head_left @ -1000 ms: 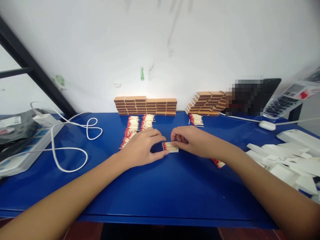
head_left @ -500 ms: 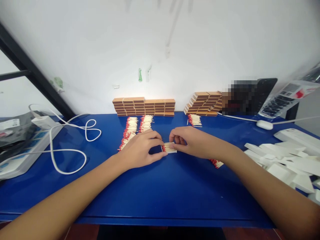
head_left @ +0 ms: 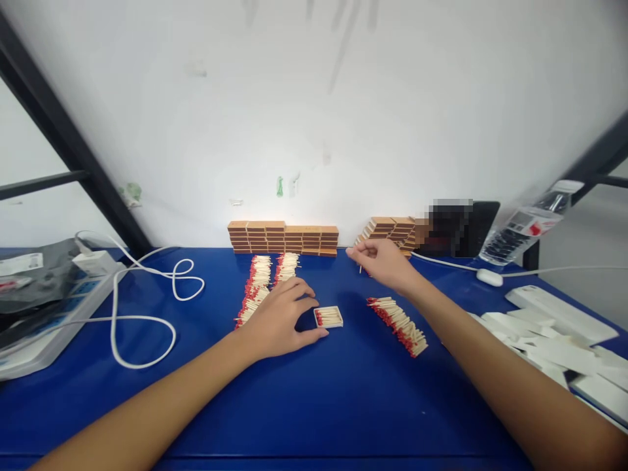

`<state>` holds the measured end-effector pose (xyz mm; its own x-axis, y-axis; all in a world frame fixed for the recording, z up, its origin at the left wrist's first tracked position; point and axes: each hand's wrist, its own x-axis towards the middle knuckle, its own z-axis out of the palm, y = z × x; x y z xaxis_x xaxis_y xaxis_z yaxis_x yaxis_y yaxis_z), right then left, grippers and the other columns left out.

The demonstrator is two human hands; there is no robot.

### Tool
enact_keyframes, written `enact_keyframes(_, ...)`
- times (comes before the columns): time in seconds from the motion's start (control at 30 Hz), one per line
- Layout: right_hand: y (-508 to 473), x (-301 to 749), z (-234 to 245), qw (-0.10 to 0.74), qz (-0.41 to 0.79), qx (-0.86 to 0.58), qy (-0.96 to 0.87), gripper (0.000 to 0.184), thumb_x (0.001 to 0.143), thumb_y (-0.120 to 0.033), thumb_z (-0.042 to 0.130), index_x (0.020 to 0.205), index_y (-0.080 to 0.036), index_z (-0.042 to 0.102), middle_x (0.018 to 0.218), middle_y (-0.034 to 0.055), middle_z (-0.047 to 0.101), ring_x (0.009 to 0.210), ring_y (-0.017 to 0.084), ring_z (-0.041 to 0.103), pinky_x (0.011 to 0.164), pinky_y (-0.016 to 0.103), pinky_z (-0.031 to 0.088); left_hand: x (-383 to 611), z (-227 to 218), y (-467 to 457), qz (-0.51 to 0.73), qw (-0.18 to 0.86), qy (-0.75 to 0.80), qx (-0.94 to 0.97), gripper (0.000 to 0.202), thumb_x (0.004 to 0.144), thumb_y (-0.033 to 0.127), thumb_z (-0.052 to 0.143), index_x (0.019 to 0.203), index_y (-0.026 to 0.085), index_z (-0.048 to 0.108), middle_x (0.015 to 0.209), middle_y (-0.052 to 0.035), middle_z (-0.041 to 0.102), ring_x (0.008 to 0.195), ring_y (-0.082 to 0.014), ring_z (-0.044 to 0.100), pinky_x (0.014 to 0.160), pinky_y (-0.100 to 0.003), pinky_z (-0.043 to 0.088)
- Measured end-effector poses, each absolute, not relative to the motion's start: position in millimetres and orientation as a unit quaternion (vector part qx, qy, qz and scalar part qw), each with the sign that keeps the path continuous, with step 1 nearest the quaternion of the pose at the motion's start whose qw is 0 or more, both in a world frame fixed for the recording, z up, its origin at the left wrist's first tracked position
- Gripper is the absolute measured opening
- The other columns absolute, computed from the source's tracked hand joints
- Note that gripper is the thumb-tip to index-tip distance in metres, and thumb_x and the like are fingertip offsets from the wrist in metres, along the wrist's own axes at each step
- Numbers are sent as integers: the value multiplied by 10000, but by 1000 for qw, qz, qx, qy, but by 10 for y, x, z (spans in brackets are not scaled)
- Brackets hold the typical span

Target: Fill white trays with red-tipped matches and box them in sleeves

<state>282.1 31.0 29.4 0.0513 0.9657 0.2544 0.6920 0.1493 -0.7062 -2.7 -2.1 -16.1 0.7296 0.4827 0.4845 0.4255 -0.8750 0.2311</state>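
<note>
A small white matchbox tray [head_left: 334,324] lies on the blue table, partly filled with red-headed matches [head_left: 328,316]. My left hand [head_left: 282,320] rests at its left side, thumb and fingers apart, the thumb close to the tray's near left corner. Raised toward the back right is my right hand [head_left: 380,263], fingers curled in a pinch; what is in them, if anything, I cannot make out. It covers most of the small match pile behind it. A slanting row of loose matches [head_left: 397,325] lies below that hand. More match rows [head_left: 260,278] lie beyond my left hand, partly hidden by it.
Stacked matchboxes [head_left: 284,239] line the wall, with a second stepped stack [head_left: 390,229] further right. White empty trays [head_left: 544,347] heap at the right. A water bottle [head_left: 527,226], white cable [head_left: 115,314] and power strip [head_left: 34,353] are around the edges.
My right hand has moved from the tray up toward the back right. My left fingers have come away from the tray, which now shows fully. The view has tilted up.
</note>
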Motion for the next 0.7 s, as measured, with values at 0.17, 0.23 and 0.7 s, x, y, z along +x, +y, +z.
enact_keyframes(0.17,666,3256,496,313,-41,-708,-632,235,945,-398,649,892,-189,741,845,98,754,805,261,667,729,365,472,-25,-170,-26,276,59,240,929,307,951,470,807,1055,181,791,1174,-113,750,1220,-312,661,1073,-507,579)
enact_keyframes(0.23,771,3456,520,250,-179,-696,-649,243,932,-371,682,1030,-164,765,1044,171,755,1013,334,647,827,413,482,-19,-166,-30,279,62,234,929,289,944,453,817,1023,177,786,1157,-109,752,1208,-307,662,1065,-493,583)
enact_keyframes(0.7,1025,3854,550,112,-294,-596,-739,259,996,-299,629,1157,-142,758,1142,212,704,1124,367,554,872,435,426,-13,-189,-8,277,73,235,929,309,951,461,808,1039,167,771,1114,-102,751,1173,-305,672,1053,-478,582)
